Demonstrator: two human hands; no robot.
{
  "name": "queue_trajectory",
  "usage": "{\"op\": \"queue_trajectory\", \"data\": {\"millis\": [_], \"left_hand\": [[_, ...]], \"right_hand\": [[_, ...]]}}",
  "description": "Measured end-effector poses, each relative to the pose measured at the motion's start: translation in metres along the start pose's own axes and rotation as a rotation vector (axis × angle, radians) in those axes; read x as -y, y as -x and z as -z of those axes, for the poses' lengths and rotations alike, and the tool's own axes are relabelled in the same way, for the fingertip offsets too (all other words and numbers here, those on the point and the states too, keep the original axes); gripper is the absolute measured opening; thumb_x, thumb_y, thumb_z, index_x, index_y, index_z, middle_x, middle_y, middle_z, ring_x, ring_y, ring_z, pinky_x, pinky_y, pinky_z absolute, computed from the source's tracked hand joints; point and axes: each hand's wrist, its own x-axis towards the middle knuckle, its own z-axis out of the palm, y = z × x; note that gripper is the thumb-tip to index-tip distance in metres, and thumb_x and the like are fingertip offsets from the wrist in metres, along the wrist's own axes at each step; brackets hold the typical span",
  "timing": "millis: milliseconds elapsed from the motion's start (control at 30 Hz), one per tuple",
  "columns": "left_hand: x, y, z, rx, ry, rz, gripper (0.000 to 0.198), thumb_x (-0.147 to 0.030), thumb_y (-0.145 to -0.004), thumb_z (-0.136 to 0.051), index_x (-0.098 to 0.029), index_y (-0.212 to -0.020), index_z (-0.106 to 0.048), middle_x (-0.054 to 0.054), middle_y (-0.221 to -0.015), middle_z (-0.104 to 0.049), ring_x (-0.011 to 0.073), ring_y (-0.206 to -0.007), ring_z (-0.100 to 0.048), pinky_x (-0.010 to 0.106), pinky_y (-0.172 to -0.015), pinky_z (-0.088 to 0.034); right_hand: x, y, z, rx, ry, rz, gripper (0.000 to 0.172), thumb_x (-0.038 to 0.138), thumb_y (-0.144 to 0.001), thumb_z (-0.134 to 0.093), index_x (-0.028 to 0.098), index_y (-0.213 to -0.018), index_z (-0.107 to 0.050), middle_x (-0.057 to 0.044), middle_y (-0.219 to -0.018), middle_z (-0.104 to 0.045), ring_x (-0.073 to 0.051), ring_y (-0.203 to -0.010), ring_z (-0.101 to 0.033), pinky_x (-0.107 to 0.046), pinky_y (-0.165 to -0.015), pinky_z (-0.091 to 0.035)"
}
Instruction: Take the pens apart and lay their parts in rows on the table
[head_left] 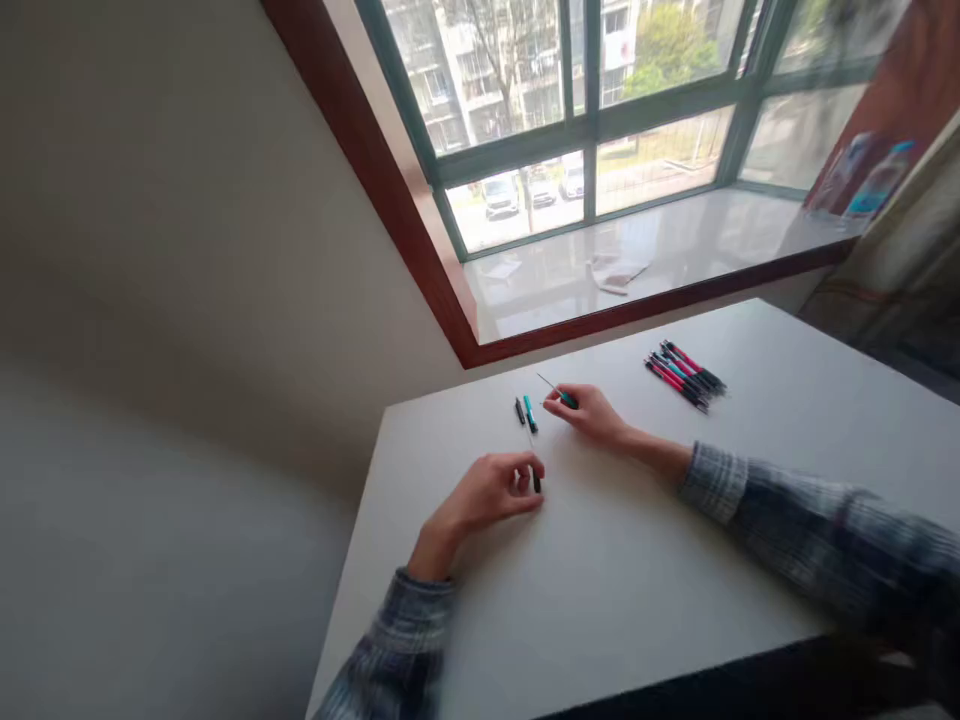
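Note:
My left hand [499, 488] rests low over the white table, thumb and fingers closed around a small black pen part [537, 482]. A thin pale line, perhaps a refill, runs up from it. Farther back, my right hand [589, 412] pinches a teal pen part [568, 399] with a thin dark rod [547, 382] pointing up and left. Between the hands and slightly beyond lie a short black pen piece [519, 411] and a teal and black pen barrel [530, 413], side by side and apart from both hands.
To the right on the white table [600, 580] lies a row of several pens [684, 376], mostly red and black, one teal. Behind the table, the window sill [547, 295] carries papers [616, 272] and a clear bottle [879, 182]. A wall borders the left side.

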Motion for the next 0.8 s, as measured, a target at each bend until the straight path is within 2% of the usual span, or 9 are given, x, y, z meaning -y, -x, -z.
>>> {"op": "queue_trajectory", "data": {"millis": [533, 800], "left_hand": [[-0.0038, 0.0003, -0.0005, -0.038, -0.018, -0.010, 0.014, -0.025, -0.078, -0.074, -0.022, -0.091, -0.069, -0.005, -0.068, -0.057, 0.0115, -0.062, -0.051, 0.022, -0.062, -0.041], [-0.0032, -0.0002, 0.0003, -0.039, -0.015, -0.014, 0.015, -0.027, -0.078, -0.075, -0.022, -0.091, -0.069, -0.004, -0.069, -0.058, 0.0118, -0.063, -0.052, 0.022, -0.062, -0.041]], "right_hand": [[-0.0060, 0.0000, 0.0014, 0.004, 0.010, -0.010, 0.030, 0.045, -0.091, -0.063, 0.017, -0.089, -0.075, 0.000, -0.073, -0.066, -0.014, -0.065, -0.052, -0.026, -0.063, -0.039], [-0.0055, -0.0008, 0.0018, 0.013, -0.009, -0.014, 0.033, 0.048, -0.090, -0.064, 0.017, -0.088, -0.075, 0.001, -0.071, -0.065, -0.014, -0.064, -0.051, -0.026, -0.061, -0.036]]}}
